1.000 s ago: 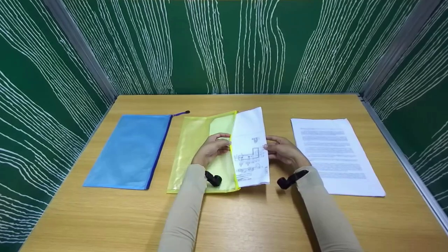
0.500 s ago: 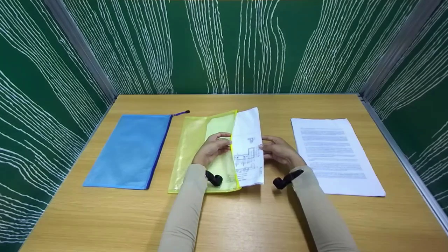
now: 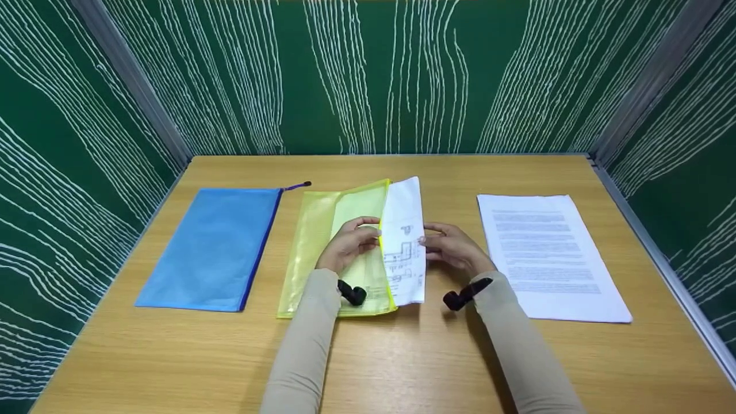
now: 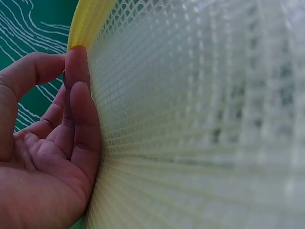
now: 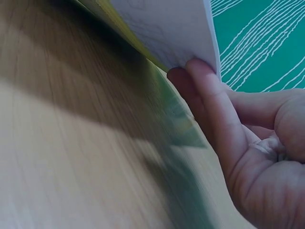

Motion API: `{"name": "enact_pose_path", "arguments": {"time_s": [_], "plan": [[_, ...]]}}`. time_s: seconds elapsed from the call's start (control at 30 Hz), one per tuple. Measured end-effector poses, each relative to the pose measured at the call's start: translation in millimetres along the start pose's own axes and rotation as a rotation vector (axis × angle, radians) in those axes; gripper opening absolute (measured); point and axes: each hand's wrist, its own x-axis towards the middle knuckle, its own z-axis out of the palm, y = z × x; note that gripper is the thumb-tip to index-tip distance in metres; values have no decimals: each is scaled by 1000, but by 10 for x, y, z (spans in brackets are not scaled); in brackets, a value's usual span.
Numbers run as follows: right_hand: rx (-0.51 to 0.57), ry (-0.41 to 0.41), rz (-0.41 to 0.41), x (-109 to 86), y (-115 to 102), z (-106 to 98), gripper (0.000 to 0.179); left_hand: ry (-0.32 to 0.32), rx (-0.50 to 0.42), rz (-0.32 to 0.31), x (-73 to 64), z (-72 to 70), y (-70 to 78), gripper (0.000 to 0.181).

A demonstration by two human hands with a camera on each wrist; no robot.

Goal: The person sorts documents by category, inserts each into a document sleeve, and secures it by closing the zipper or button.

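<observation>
A translucent yellow zipper pouch (image 3: pixel 313 247) lies at mid-table with its right edge raised. My left hand (image 3: pixel 349 244) pinches that yellow edge between thumb and fingers; the left wrist view shows the pouch's mesh (image 4: pixel 190 119) up close. White printed papers (image 3: pixel 409 213) are partly inside the pouch, their right strip sticking out of its open side. At the papers' outer edge my right hand (image 3: pixel 457 248) grips with thumb on one face and fingers on the other, as the right wrist view shows on the sheets (image 5: pixel 167 33). Printed drawings face up on the visible strip.
A blue zipper pouch (image 3: pixel 213 247) with a dark pull tab (image 3: pixel 306 184) lies to the left. On the right sits a stack of printed paper (image 3: pixel 552 259). Green walls (image 3: pixel 368 75) with white lines enclose the wooden table (image 3: pixel 391 362) at the back and sides.
My right hand has moved left, sliding the papers deeper into the yellow pouch, so a narrower strip sticks out. The left hand has stayed nearly still on the pouch edge.
</observation>
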Motion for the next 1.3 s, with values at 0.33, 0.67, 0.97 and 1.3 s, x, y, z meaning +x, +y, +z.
{"name": "enact_pose_path", "arguments": {"time_s": [0.33, 0.67, 0.97, 1.3], "plan": [[-16, 8, 20, 12, -11, 51, 60, -3, -10, 0, 4, -4, 4, 40], [-39, 55, 39, 37, -13, 121, 55, -15, -26, 4, -17, 4, 7, 44], [-49, 49, 55, 56, -34, 152, 53, -25, -29, 18, -30, 14, 14, 45], [-78, 52, 67, 89, -45, 232, 55, -32, -39, 6, -48, 35, 31, 41]]}}
